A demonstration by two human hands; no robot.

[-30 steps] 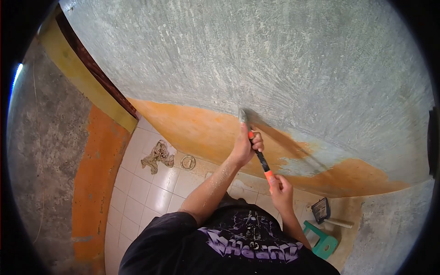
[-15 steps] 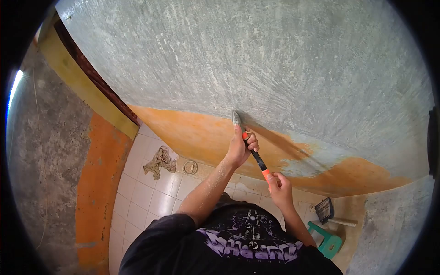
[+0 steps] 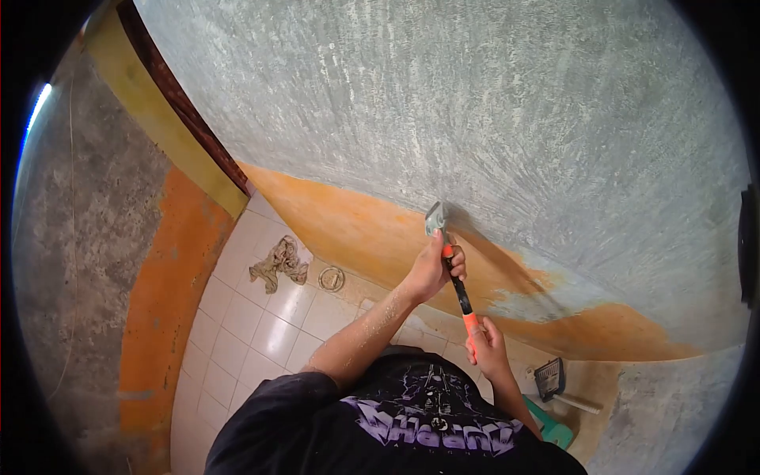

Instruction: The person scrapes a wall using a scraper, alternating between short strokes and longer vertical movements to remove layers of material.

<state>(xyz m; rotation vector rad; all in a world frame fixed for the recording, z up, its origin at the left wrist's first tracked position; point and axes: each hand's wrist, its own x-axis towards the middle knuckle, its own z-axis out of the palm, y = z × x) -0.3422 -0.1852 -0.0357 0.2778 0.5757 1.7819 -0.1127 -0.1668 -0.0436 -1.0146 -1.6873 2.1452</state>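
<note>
A long-handled scraper (image 3: 461,297) with a black and orange handle and a metal head slants up to the wall (image 3: 380,95). Its head (image 3: 436,218) lies close against the wall, where rough grey surface meets orange paint (image 3: 340,210); exact contact cannot be made out. Closed around the handle just below the head is my left hand (image 3: 431,269). Lower down, my right hand (image 3: 488,348) grips the orange end of the handle. Pale specks dot my left forearm.
On the tiled floor (image 3: 237,317) lie a crumpled rag (image 3: 281,265) and a round ring-like object (image 3: 332,279). At right are a dark paint tray (image 3: 549,378), a pale stick-like piece (image 3: 578,404) and a green plastic stool (image 3: 554,430). A doorway edge (image 3: 182,103) stands left.
The scraper and both hands have shifted right and slightly down in view. Its head has turned to show more of its flat face. The camera view has also moved a little.
</note>
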